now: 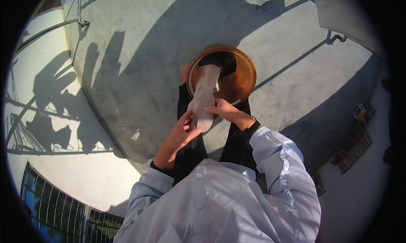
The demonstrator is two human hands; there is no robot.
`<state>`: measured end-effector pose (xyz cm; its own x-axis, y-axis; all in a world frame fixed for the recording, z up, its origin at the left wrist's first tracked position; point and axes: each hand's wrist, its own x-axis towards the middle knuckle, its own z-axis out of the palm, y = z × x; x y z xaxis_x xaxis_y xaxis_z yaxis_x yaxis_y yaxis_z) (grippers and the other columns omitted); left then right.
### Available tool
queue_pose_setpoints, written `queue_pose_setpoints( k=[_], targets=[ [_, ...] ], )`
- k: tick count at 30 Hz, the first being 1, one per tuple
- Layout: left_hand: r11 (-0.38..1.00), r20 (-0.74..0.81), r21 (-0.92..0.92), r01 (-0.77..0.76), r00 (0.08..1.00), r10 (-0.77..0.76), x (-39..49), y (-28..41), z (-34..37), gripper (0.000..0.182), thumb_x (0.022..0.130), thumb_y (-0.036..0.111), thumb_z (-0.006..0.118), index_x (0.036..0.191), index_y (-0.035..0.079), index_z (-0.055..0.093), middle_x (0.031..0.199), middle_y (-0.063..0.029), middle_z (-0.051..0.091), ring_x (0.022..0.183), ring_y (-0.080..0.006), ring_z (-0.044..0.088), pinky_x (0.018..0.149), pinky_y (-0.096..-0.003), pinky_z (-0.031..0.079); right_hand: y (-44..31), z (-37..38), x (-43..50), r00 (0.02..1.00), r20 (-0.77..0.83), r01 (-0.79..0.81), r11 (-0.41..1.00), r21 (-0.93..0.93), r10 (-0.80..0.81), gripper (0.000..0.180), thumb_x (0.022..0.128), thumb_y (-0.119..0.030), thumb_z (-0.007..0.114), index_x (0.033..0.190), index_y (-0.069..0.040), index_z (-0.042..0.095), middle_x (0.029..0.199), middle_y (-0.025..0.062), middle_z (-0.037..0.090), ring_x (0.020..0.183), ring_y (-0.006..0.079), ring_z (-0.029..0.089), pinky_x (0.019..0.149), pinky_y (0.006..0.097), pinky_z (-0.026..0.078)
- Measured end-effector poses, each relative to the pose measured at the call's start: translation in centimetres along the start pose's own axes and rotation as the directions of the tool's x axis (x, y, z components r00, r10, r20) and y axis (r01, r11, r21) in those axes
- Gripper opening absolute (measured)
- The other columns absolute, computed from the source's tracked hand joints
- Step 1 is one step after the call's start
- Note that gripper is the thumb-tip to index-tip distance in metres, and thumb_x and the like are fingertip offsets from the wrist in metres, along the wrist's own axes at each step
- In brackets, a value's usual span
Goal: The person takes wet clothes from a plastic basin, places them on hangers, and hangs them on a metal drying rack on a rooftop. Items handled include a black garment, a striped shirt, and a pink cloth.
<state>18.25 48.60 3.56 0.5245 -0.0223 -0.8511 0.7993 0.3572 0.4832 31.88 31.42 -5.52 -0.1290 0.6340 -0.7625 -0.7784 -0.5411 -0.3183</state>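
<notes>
A pale sock (204, 98) is stretched out between my hands, its toe end towards me and its upper part over an orange-brown plastic bucket (246, 81). My left hand (182, 133) holds the near end from the left, thumb on top. My right hand (226, 111) grips the sock's right side with thumb over it and fingers partly hidden beneath. Dark cloth (226, 62) lies inside the bucket. The bucket's white handle (191, 81) rests along its left rim.
Metal rack tubing (78, 8) stands at upper left. A pale sheet-like thing (342, 17) is at upper right, near more tubing. A white wall (79, 176) with a barred window (54, 205) lies left. Wooden furniture (352, 152) is at the right. A small scrap (135, 135) lies on the concrete floor (152, 100).
</notes>
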Motion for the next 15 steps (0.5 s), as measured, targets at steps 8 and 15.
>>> queue_pose_setpoints(
  k=[8,15],
  targets=[
    [0.994,0.092,0.106,-0.005,0.996,-0.005,-8.4,6.8,-0.6,0.068,0.072,0.017,0.074,0.127,-0.003,0.039,0.108,-0.0111,0.056,0.096,-0.0170,0.056,0.084,-0.0300,0.046,-5.1,11.9,-10.8,0.924,-0.213,0.322,0.947,-0.008,-0.316,0.055,0.085,-0.034,0.063,0.126,-0.004,0.042,0.104,0.0094,0.057,0.090,0.0153,0.056,0.073,0.0266,0.049],
    [0.964,-0.013,0.035,-0.265,0.964,0.265,-15.7,12.0,-6.4,0.063,0.063,0.013,0.079,0.114,0.004,0.043,0.108,-0.0058,0.051,0.100,-0.0153,0.049,0.087,-0.0304,0.042,-9.2,21.8,-11.1,0.897,-0.141,0.426,0.904,0.018,-0.420,0.069,0.078,-0.029,0.071,0.130,0.000,0.035,0.092,0.0099,0.059,0.084,0.0170,0.058,0.070,0.0279,0.047]
  ],
)
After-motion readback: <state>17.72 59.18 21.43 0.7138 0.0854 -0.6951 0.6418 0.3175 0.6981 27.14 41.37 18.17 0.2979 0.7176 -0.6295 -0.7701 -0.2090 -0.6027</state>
